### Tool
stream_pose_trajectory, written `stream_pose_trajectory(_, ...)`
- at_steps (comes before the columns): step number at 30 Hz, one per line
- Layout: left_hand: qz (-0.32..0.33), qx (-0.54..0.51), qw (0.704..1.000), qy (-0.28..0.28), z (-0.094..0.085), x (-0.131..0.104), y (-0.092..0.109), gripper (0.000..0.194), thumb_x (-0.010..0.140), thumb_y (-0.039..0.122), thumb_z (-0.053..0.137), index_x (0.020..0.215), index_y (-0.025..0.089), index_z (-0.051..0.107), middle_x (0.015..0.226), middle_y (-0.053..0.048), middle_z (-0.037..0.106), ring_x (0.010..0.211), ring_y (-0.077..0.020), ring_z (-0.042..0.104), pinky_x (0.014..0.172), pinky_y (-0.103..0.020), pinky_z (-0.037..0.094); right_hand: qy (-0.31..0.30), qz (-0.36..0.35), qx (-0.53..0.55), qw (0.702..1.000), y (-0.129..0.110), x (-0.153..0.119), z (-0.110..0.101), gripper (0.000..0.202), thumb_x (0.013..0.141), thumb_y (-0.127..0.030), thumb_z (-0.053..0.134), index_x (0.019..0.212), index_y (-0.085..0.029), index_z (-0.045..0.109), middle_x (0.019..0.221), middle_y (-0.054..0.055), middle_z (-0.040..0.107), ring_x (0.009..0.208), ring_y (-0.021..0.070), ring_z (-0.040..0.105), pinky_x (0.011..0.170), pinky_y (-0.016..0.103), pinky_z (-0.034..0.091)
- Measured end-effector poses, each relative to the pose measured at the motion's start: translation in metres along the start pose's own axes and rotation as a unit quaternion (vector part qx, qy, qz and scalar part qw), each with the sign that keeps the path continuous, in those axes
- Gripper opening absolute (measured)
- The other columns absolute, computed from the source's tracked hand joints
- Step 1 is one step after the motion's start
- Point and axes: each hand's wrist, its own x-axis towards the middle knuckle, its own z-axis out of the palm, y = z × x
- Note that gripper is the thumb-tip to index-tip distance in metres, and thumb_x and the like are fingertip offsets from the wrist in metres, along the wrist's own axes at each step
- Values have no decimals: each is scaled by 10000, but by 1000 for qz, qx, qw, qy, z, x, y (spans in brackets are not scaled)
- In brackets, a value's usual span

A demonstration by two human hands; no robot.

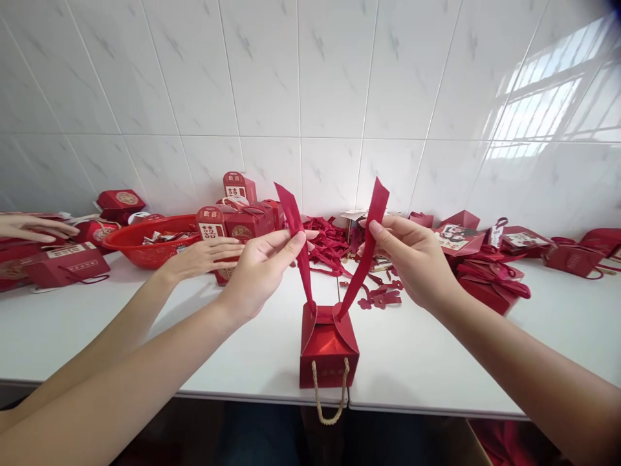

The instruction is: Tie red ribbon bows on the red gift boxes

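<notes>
A small red gift box (308, 372) stands upright at the table's front edge, its curved top flaps drawn inward and a rope handle (326, 422) hanging over the edge. Two ends of a dark red ribbon (358, 285) rise from its top in a V. My left hand (264, 268) pinches the left ribbon end between thumb and fingers. The right end is pinched the same way by my right hand (412, 255). Both hands are above the box, not touching it.
A co-worker's hand (201, 259) reaches in beside my left arm, and another hand (33, 228) is at far left. Behind lie a red plastic basin (140, 252), piled red ribbons (332, 243), several red boxes (82, 265) and a ribboned box (490, 285) at right. A tiled wall stands behind.
</notes>
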Motion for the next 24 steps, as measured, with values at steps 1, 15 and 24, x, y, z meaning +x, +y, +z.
stream_pose_trajectory(1,9,3,1000,-1,0,0,0,314,792,443,648,979,204,729,873,-51,723,913,-190,638,854,-287,475,-6,1,9,1000,0,1,1,174,829,-378,632,843,-212,680,789,-9,654,749,114,611,720,266,511)
stream_pose_trajectory(15,37,174,970,-168,7,-7,8,362,867,408,503,614,170,603,614,1,561,646,-147,526,640,-264,400,-213,66,30,974,-5,0,21,185,783,-306,675,913,-180,714,760,10,667,713,123,601,643,259,490)
stream_pose_trajectory(24,-110,-9,972,-207,-5,-6,3,366,814,327,404,509,192,553,644,-53,599,746,-228,558,800,-363,426,-230,-255,-256,904,13,-2,2,244,907,-214,497,1017,-259,710,921,48,701,845,167,624,739,314,512)
